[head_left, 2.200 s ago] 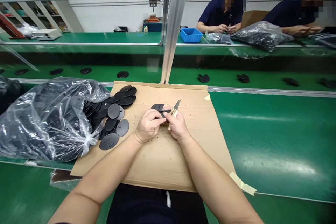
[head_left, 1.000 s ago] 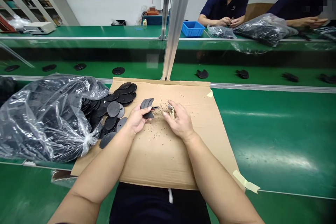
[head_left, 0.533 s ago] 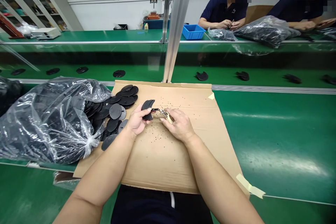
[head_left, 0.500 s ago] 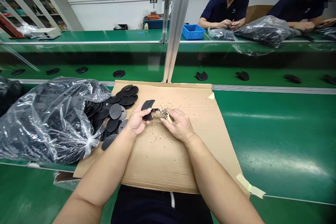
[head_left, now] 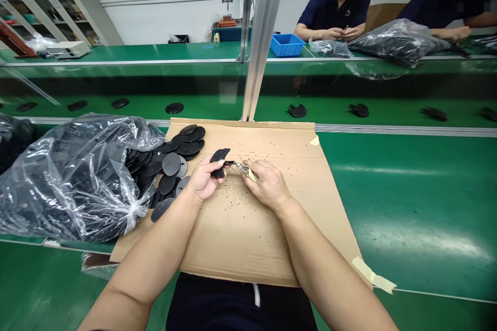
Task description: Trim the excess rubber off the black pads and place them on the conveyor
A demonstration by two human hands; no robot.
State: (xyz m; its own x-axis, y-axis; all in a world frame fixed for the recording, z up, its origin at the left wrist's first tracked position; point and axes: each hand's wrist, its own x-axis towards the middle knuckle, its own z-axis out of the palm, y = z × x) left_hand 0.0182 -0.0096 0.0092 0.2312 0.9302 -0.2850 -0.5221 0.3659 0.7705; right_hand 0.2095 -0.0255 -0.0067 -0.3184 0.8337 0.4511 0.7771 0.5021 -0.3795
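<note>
Above the cardboard sheet (head_left: 240,248), my left hand (head_left: 204,179) is closed on a curved black plastic part (head_left: 220,161), held between thumb and fingers. My right hand (head_left: 267,182) is wrapped round small nippers (head_left: 244,168) with pale handles. The tips of the nippers meet the right side of the black part; whether they grip it I cannot tell. Tiny dark scraps lie scattered on the cardboard below both hands. A pile of black plastic discs (head_left: 171,164) lies left of my left hand, spilling from a clear plastic bag (head_left: 77,181).
Behind the cardboard runs a green conveyor belt (head_left: 209,108) carrying small stacks of black parts. A metal post (head_left: 264,36) rises at the cardboard's far edge. Two co-workers sit across the line, near a blue bin (head_left: 287,45) and another filled bag (head_left: 399,41). Tape (head_left: 373,275) holds the near right corner.
The nippers and my right hand have shifted very slightly right, and the black part has tilted a little in my left hand. Across the line, the co-workers' hands have moved.
</note>
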